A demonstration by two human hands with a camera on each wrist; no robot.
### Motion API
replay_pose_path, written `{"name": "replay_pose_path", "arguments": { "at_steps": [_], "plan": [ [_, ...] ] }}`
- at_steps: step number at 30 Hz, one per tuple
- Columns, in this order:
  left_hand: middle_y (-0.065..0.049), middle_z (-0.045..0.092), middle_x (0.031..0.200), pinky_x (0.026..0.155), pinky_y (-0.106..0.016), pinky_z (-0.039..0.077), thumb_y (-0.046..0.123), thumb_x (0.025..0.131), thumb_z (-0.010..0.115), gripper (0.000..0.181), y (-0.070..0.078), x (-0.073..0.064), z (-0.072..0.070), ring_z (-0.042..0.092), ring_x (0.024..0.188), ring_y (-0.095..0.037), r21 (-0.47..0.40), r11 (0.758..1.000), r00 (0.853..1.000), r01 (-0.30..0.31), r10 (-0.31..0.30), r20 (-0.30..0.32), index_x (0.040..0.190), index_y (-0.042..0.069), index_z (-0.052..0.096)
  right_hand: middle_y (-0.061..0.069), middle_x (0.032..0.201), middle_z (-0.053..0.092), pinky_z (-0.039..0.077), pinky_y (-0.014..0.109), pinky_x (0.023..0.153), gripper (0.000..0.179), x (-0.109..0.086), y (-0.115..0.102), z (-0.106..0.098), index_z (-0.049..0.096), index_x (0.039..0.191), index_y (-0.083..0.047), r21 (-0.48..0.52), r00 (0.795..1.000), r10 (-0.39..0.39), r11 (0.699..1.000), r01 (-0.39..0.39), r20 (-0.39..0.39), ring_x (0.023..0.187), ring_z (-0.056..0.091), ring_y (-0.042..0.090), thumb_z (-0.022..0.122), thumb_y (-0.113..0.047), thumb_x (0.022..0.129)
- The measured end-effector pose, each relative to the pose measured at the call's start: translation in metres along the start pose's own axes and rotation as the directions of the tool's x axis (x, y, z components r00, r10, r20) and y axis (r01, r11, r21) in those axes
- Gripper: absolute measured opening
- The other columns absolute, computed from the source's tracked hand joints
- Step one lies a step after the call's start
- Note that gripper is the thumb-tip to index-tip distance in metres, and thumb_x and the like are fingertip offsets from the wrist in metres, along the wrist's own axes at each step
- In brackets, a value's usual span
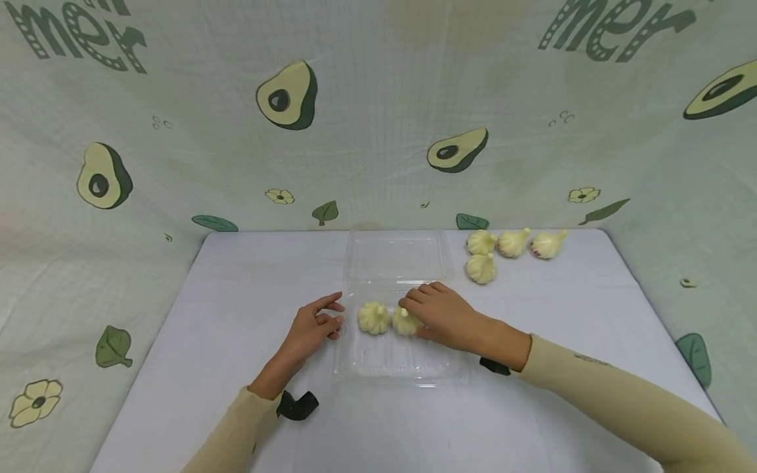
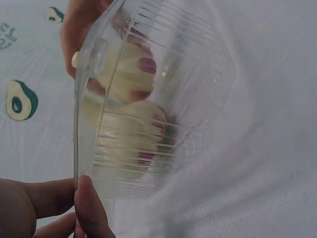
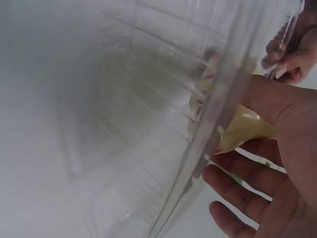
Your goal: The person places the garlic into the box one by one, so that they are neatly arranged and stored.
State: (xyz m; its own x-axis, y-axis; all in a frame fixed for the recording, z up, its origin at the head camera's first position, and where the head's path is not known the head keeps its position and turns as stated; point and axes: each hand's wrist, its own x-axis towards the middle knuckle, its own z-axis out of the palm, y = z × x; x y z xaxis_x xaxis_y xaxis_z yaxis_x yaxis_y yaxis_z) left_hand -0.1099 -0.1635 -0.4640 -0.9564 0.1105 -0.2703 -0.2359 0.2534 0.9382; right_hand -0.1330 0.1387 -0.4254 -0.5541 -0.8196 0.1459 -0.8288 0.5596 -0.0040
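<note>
A clear plastic clamshell container (image 1: 384, 362) lies unfolded on the table, its lid (image 1: 397, 256) spread out on the far side. Inside the base, a garlic bulb (image 1: 372, 318) sits at the left. Right beside it is a second garlic bulb (image 1: 405, 324), which my right hand (image 1: 445, 316) grips from above between thumb and fingers. In the right wrist view, this garlic bulb (image 3: 247, 124) shows partly behind the container's wall. My left hand (image 1: 313, 327) pinches the container's left rim; the left wrist view shows the thumb (image 2: 90, 206) against the clear plastic edge.
Toward the table's back right stand several more garlic bulbs: a front one (image 1: 481, 269), and a row behind it ending in a bulb (image 1: 547, 244) at the right. A cloth printed with avocados (image 1: 286, 95) hangs behind the white table (image 1: 236, 282).
</note>
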Motion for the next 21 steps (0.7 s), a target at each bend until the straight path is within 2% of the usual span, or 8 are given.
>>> {"name": "replay_pose_path", "arguments": {
  "at_steps": [9, 21],
  "plan": [
    [-0.022, 0.06, 0.132, 0.068, -0.02, 0.056, -0.004, 0.102, 0.065, 0.057, -0.001, 0.0005, -0.0003, 0.064, 0.083, -0.013, -0.008, 1.0, 1.0, -0.01, 0.01, 0.007, 0.156, 0.0, 0.049, 0.005, 0.118, 0.07, 0.052, 0.042, 0.1, 0.059, 0.0065, 0.0004, 0.0031, 0.067, 0.127, -0.009, -0.043, 0.998, -0.011, 0.999, 0.014, 0.068, 0.112, 0.065, 0.026, 0.095, -0.033, 0.08],
    [-0.022, 0.06, 0.131, 0.068, -0.02, 0.057, -0.005, 0.102, 0.064, 0.057, -0.0003, 0.0009, 0.0004, 0.064, 0.084, -0.013, -0.018, 1.0, 1.0, -0.013, 0.013, 0.01, 0.156, 0.0, 0.049, 0.005, 0.121, 0.07, 0.052, 0.041, 0.099, 0.061, 0.01, -0.0013, 0.0084, 0.067, 0.129, -0.009, -0.068, 0.997, -0.002, 0.998, 0.007, 0.077, 0.114, 0.064, 0.027, 0.095, -0.03, 0.08]
  ]
}}
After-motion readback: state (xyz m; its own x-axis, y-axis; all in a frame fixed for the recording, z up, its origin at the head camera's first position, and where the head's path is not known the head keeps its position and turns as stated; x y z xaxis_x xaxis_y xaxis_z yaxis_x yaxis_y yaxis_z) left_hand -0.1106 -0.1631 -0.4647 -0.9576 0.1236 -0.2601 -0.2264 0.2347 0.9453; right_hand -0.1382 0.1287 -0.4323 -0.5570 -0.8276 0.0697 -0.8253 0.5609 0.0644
